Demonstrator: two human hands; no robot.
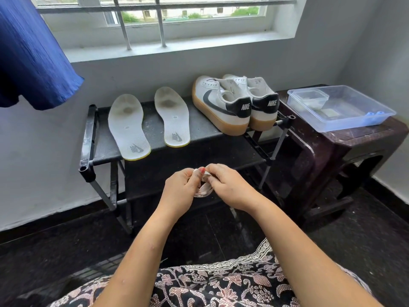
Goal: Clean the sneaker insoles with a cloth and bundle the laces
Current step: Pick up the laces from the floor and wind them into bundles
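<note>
While both hands hold them, laces (203, 189): white and flat, wound into a small coil; the lower loop hangs free and part is hidden.
Head view, insoles: two pale grey ones, (128, 129) and (172, 116), lie side by side on the black rack (203, 129), dark smudges at the forefoot, logos at the heel.
Sneakers (223, 105): a white pair with black heels and gum soles, on the rack's right end, heels toward the camera.
Stool (354, 140): dark brown, just beside the rack, carrying a clear plastic tub (340, 109).
Blue cloth (33, 52): hangs at upper left.
Left hand (179, 191): fingers curled, thumb pinching the coil's top.
Right hand (230, 187): fingers clamped on the coil's other side, touching the left thumb.
Position: coil sits between both hands, in front of the rack and above the floor.
</note>
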